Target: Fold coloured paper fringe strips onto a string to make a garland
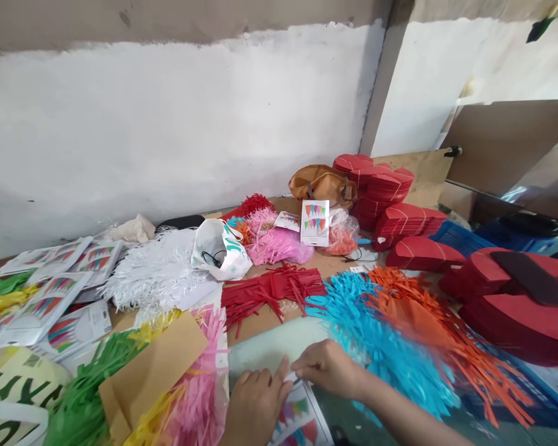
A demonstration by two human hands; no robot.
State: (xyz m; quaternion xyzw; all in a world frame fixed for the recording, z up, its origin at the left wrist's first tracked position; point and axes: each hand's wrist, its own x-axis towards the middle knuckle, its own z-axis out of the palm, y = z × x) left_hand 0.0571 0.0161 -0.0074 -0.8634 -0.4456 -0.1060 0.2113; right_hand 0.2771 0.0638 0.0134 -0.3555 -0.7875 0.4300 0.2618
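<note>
Whitewashed wall, cluttered desk [330,263]: one printed pennant-pattern card packet [300,415] is pinched at its top edge, at desk front, by fingers of left hand [255,402] and right hand [328,368]; similar packets [51,297] are stacked left, and loose turquoise paper fringe [376,334] is judged as yet unpacked.

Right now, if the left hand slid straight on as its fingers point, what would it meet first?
Likely the red paper strips, past the pale sheet under the left hand; depth unclear.

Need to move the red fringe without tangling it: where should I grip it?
Probably pinch the red fringe at its bunched middle, from above on the near side: its loose strips splay left and right, and bare cardboard in front leaves room to reach.
</note>
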